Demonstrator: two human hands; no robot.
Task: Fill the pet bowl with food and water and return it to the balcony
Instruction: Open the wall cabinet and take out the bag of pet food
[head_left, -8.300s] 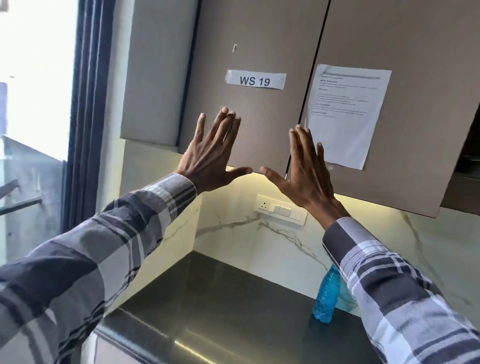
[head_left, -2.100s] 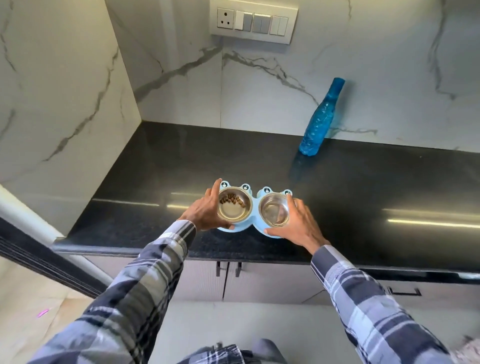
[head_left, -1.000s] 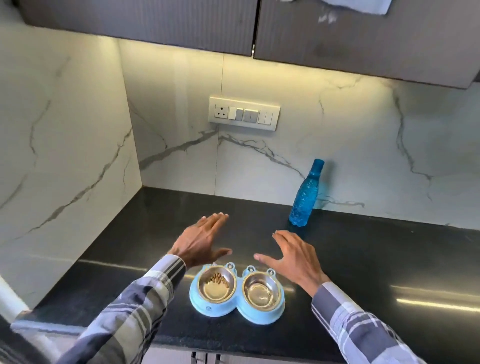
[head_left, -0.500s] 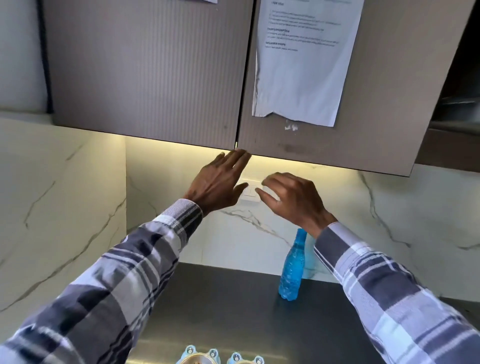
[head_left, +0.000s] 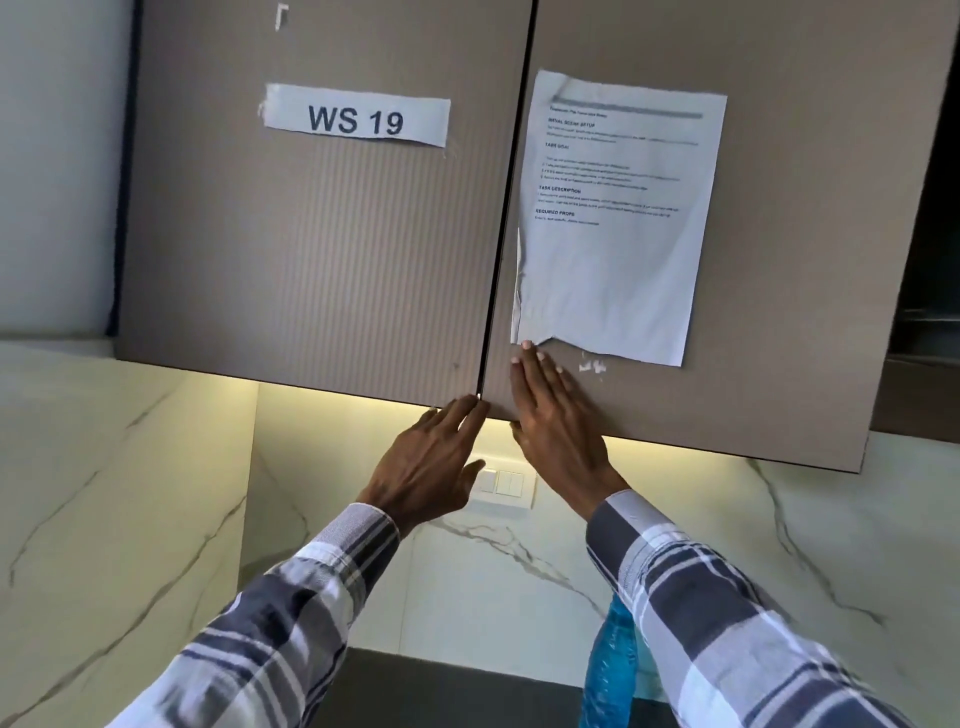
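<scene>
The pet bowl is out of view below the frame. My left hand (head_left: 431, 462) reaches up to the bottom edge of the left cabinet door (head_left: 311, 249), fingertips at the gap between the two doors. My right hand (head_left: 558, 426) lies flat, fingers together, on the lower corner of the right cabinet door (head_left: 779, 338). Both doors are closed and neither hand holds anything. A blue water bottle (head_left: 610, 670) stands on the dark counter (head_left: 441, 691), partly hidden behind my right sleeve.
A label reading WS 19 (head_left: 356, 115) is stuck on the left door and a printed sheet (head_left: 613, 223) on the right one. A switch plate (head_left: 504, 486) sits on the marble wall below the cabinets. An open shelf (head_left: 930, 312) shows at far right.
The view has tilted further up, so the bowl has dropped out of sight. Both hands have risen from below the cabinet to its doors, the right one now pressed flat on the right door.
</scene>
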